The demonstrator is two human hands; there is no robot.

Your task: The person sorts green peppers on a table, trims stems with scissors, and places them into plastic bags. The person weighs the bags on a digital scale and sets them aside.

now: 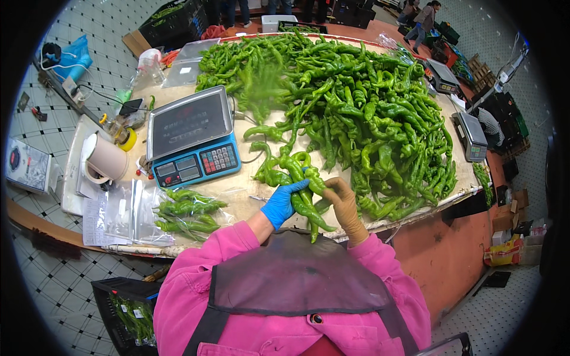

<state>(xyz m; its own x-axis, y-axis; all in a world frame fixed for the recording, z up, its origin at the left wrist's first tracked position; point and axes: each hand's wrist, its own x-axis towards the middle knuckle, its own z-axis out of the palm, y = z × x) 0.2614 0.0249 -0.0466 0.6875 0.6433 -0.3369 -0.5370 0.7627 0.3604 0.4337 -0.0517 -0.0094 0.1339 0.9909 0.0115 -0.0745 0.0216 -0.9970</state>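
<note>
My left hand, in a blue glove, is closed round a bunch of long green peppers at the near edge of the table. My right hand, in a tan glove, is closed, with its fingertips on a green pepper at the right side of that bunch. A few loose peppers lie just beyond my hands. Behind and to the right spreads a big heap of green peppers. At the near left, a clear plastic bag has several peppers in it.
A blue scale with a metal tray stands left of my hands. Farther left are a pale mug and a stack of clear bags. Two more scales sit at the right edge. A black crate holds bagged peppers below left.
</note>
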